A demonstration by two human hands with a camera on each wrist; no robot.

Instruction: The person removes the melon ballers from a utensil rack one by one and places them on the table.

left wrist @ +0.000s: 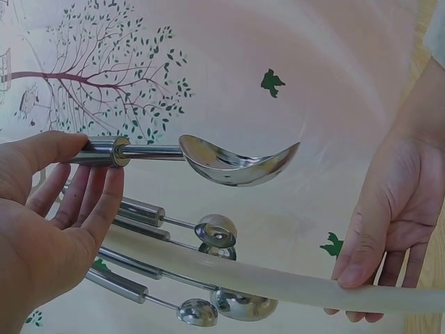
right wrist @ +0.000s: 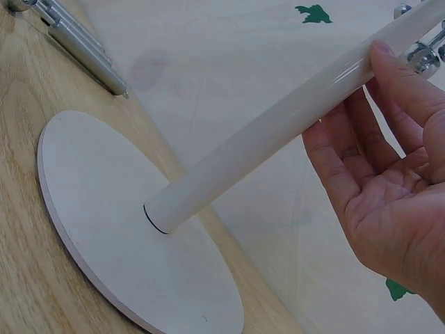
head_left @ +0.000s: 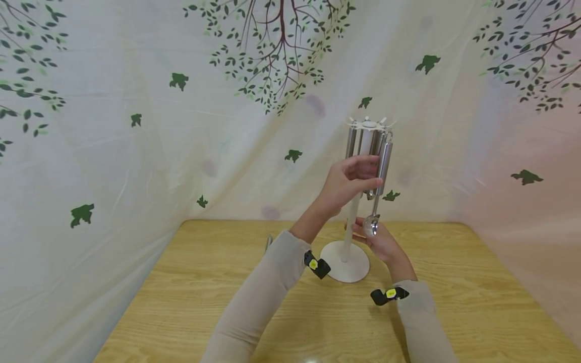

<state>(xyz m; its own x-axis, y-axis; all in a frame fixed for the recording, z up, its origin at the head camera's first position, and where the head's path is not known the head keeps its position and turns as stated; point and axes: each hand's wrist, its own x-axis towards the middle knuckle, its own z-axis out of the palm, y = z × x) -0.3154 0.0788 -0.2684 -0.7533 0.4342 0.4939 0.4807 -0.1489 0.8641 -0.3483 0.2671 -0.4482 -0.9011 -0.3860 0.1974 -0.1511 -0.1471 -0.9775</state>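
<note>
Head view first: what does the left hand (head_left: 341, 185) have?

"A shiny silver metal ladle (head_left: 384, 164). Thumb and fingertips pinch its cylindrical handle. The bowl hangs below that hand; the loop at the top is above it, by the white crown of hooks (head_left: 368, 124). I cannot tell whether the loop is caught on one."

"And the right hand (head_left: 383, 244)?"

"Lower than the left, with thumb and fingers curled lightly about the white tubular pole (right wrist: 271, 132). More silver metal utensils with round bowls (left wrist: 198, 312) hang along the pole, near the left hand."

"What could go wrong?"

"If the loop isn't seated and the left fingertips loosen, the ladle could drop. A sideways push up there might knock the hanging utensils together, or rock the pole if the right hand's hold is too slack."

"And the surface, the room?"

"Below the right hand, the flat, round white base (head_left: 349, 272) sits on a light-brown wood-grain table (head_left: 190, 302). Down and to the left of the left hand, at least one loose silver metal utensil (right wrist: 83, 56) lies on the wood. Behind both hands hangs a pale cloth backdrop (head_left: 113, 176) printed with leafy branches and dark green shapes, pinkish toward the right hand's side."
</note>
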